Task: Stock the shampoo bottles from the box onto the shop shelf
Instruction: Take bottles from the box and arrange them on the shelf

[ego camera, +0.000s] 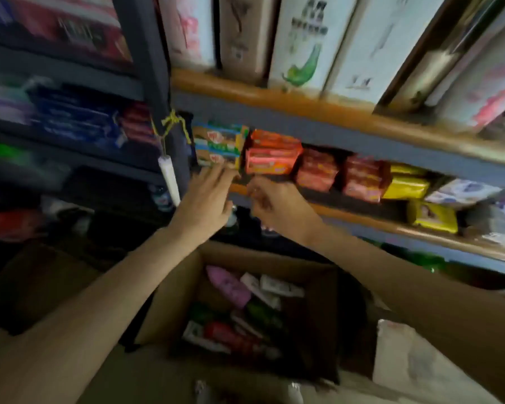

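An open cardboard box (175,293) sits low in the middle of the blurred head view. Inside lie a pink bottle (229,285), white tubes (280,287), a red pack (225,333) and green items. Both arms reach over the box to the wooden shop shelf (362,220). My left hand (207,196) has straight fingers touching the bottom of a stack of orange-green packs (219,144). My right hand (274,202) is curled at the shelf's front edge; blur hides whether it holds anything. Dark bottle tops (232,218) show below the hands.
Red, orange and yellow soap packs (362,179) line the shelf to the right. Tall white cartons (303,45) stand on the shelf above. A dark metal rack (70,121) with blue and red packs stands at left, a white tube (168,179) hanging from its post.
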A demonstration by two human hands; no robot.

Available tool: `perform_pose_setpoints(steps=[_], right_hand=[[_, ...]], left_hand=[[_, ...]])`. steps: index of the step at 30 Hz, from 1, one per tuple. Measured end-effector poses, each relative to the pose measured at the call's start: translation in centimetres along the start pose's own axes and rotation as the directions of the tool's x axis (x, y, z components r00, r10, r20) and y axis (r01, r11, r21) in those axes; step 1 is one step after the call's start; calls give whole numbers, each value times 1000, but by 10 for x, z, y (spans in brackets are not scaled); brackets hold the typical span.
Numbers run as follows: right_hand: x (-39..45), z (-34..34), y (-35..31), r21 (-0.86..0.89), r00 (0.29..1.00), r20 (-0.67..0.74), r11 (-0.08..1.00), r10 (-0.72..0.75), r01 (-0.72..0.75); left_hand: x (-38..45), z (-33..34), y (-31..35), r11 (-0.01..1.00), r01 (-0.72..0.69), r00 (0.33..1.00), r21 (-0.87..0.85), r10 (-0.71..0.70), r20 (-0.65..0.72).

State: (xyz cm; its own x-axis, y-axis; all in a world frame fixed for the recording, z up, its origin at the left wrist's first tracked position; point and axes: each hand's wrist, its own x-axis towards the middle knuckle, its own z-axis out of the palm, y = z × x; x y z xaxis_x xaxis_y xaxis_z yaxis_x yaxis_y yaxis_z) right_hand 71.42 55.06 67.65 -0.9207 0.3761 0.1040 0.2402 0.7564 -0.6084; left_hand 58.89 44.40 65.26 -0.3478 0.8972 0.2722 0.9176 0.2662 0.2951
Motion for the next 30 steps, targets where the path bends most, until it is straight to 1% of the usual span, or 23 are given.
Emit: perform_pose_setpoints(steps=[1, 3, 4, 5, 6, 8, 9, 11, 12, 14, 16, 17, 18, 21, 22, 24, 25, 27, 28, 30], right_hand=[[-7, 29, 20, -7, 989, 111, 996, 93, -93], [-21, 87, 59, -47, 921, 283, 963, 269, -267], [-27, 118, 80, -96, 873, 343, 937, 347, -335], [-33, 149, 100, -159, 817, 398, 909, 416, -385], [-41, 179, 118, -223, 757, 450, 881, 473, -418], [-53, 235, 152, -288, 638, 528, 825, 561, -487], [-60, 261, 169, -290, 585, 552, 795, 594, -533], [-66, 310, 201, -252, 542, 565, 756, 622, -605], [-69, 332, 217, -262, 522, 567, 740, 637, -619], [-80, 372, 245, -337, 484, 564, 722, 669, -604], [-98, 399, 262, -463, 439, 541, 690, 717, -556], [-107, 408, 265, -523, 426, 532, 680, 732, -514], [-116, 414, 268, -570, 430, 530, 682, 731, -457], [-128, 419, 273, -669, 475, 545, 700, 691, -251], [-126, 417, 274, -677, 483, 548, 701, 683, -223], [-120, 407, 273, -642, 497, 566, 730, 658, -235], [-116, 399, 270, -606, 500, 585, 754, 639, -255], [-107, 373, 254, -522, 497, 624, 795, 604, -311], [-100, 356, 245, -467, 514, 632, 815, 579, -343], [-85, 314, 221, -316, 584, 637, 861, 504, -398]], left_hand=[[-16, 24, -13, 999, 41, 994, 4, -41, 99], [-42, 70, -35, 991, 129, 970, -20, -122, 210], [-54, 93, -44, 984, 179, 954, -14, -170, 246], [-66, 117, -53, 978, 205, 939, 28, -204, 277], [-79, 143, -60, 973, 215, 922, 82, -230, 312], [-107, 196, -72, 956, 277, 874, 100, -294, 386], [-120, 221, -78, 946, 312, 845, 88, -319, 429], [-140, 268, -89, 930, 346, 782, 127, -360, 509], [-148, 288, -94, 917, 371, 741, 148, -388, 548], [-160, 321, -100, 891, 429, 671, 147, -423, 608], [-171, 345, -103, 875, 472, 649, 109, -429, 629], [-176, 355, -103, 866, 493, 639, 82, -424, 641], [-180, 362, -101, 858, 510, 625, 58, -416, 660], [-185, 375, -90, 856, 516, 606, 0, -365, 707], [-185, 376, -87, 863, 505, 607, -13, -344, 716], [-181, 373, -86, 876, 482, 607, -25, -313, 730], [-178, 370, -86, 879, 476, 592, -21, -302, 747], [-167, 357, -83, 864, 503, 528, -1, -306, 792], [-159, 348, -79, 845, 534, 490, 7, -316, 812], [-143, 322, -68, 799, 601, 396, 12, -311, 864]])
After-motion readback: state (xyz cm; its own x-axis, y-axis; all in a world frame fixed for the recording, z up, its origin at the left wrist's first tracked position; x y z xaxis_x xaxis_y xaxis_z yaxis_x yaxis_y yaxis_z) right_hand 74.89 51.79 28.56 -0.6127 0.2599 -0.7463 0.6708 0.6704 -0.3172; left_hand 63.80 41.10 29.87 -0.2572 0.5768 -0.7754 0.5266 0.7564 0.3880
